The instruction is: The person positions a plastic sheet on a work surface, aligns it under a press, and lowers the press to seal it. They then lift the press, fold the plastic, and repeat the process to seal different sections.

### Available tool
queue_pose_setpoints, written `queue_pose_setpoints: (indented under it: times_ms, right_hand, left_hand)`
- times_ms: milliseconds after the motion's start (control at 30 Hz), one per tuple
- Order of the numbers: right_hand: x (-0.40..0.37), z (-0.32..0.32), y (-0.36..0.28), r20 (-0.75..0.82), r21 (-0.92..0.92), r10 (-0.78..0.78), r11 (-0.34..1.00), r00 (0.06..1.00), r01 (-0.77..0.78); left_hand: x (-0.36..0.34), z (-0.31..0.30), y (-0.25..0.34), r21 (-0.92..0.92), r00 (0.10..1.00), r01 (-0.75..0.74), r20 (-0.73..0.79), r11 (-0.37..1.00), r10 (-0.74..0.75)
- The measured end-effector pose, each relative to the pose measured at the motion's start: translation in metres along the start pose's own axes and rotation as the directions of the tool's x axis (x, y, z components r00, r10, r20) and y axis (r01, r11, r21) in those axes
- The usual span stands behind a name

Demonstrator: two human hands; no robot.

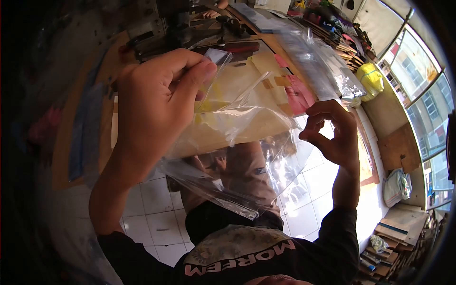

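Note:
A large clear plastic sheet (pixel 237 135) hangs in folds between my two hands, over the table edge and in front of my lap. Its upper left corner is pinched between the thumb and fingers of my left hand (pixel 159 90), raised on the left. On the right, my right hand (pixel 335 130) is curled, thumb and fingertips together at the sheet's right edge. Light glints along the creases, and the lower edge slants down toward my waist. Through the film show the tan work surface (pixel 259 71) and my legs.
Clear plastic (pixel 327 61) lies piled along the table's right side, beside pink pieces (pixel 299 92). A dark machine (pixel 178 28) stands at the back, near another person's hand (pixel 209 14). A yellow bag (pixel 369 80) sits by the window; wood boards (pixel 399 228) are stacked lower right.

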State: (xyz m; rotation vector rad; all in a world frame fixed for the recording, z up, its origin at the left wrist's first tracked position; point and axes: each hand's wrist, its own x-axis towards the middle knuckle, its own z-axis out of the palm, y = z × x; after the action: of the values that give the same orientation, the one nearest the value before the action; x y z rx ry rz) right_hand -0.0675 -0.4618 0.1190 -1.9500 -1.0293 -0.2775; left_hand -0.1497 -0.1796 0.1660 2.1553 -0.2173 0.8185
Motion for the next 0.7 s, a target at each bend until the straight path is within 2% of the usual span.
queue_pose_setpoints:
  times_ms: [33, 100, 133, 167, 233, 267, 300, 367, 400, 433, 500, 567, 633, 700]
  right_hand:
    - [-0.001, -0.002, 0.003, -0.003, -0.005, 0.003, 1.0, 1.0, -0.003]
    - [-0.003, -0.01, 0.015, 0.133, 0.177, 0.028, 0.983, 0.991, -0.052]
    - [-0.001, -0.025, 0.018, 0.261, -0.015, 0.063, 0.998, 0.963, -0.061]
    - [0.001, -0.035, 0.02, 0.255, -0.022, 0.068, 0.998, 0.965, -0.065]
    - [0.005, -0.049, 0.021, 0.398, -0.277, -0.145, 0.922, 0.906, 0.269]
    - [0.002, -0.047, 0.02, 0.323, -0.373, -0.088, 0.903, 0.942, 0.212]
    - [0.002, -0.047, 0.02, 0.322, -0.374, -0.092, 0.902, 0.942, 0.215]
    - [0.007, -0.047, 0.025, 0.398, -0.331, -0.255, 0.856, 0.881, 0.397]
    - [0.007, -0.046, 0.03, 0.492, -0.24, -0.206, 0.902, 0.846, 0.36]
    - [0.01, -0.045, 0.032, 0.552, -0.159, -0.233, 0.913, 0.801, 0.375]
    - [0.007, -0.04, 0.045, 0.602, -0.104, -0.184, 0.947, 0.777, 0.305]
    - [0.005, -0.04, 0.042, 0.544, -0.154, -0.187, 0.936, 0.818, 0.317]
    - [0.001, -0.044, 0.042, 0.513, -0.187, -0.133, 0.947, 0.848, 0.262]
    - [-0.004, -0.045, 0.052, 0.405, -0.081, -0.151, 0.976, 0.902, 0.2]
  left_hand:
    - [0.003, 0.0, -0.001, -0.006, 1.0, -0.014, -0.004, 1.0, 0.014]
    - [0.007, -0.001, -0.002, -0.019, 0.999, -0.032, -0.003, 0.999, 0.032]
    - [0.01, -0.003, 0.0, -0.105, 0.999, 0.032, -0.021, 0.994, -0.034]
    - [0.012, -0.005, 0.001, -0.19, 0.994, 0.094, -0.035, 0.977, -0.102]
    - [0.015, -0.009, -0.001, -0.19, 0.995, 0.095, -0.014, 0.977, -0.1]
    - [0.015, -0.009, -0.001, -0.199, 0.994, 0.103, -0.014, 0.975, -0.108]
    - [0.015, -0.011, -0.001, -0.205, 0.993, 0.113, -0.015, 0.972, -0.118]
    - [0.016, -0.01, -0.004, -0.232, 0.991, 0.133, 0.001, 0.964, -0.136]
    - [0.015, -0.01, -0.006, -0.263, 0.987, 0.16, 0.022, 0.951, -0.16]
    - [0.015, -0.011, -0.009, -0.251, 0.986, 0.161, 0.008, 0.955, -0.164]
    - [0.017, -0.013, -0.014, -0.307, 0.984, 0.179, 0.048, 0.935, -0.172]
    - [0.016, -0.017, -0.017, -0.285, 0.981, 0.191, 0.035, 0.939, -0.189]
    - [0.014, -0.019, -0.023, -0.291, 0.976, 0.211, 0.105, 0.933, -0.189]
    - [0.011, -0.021, -0.026, -0.316, 0.977, 0.209, 0.108, 0.925, -0.184]
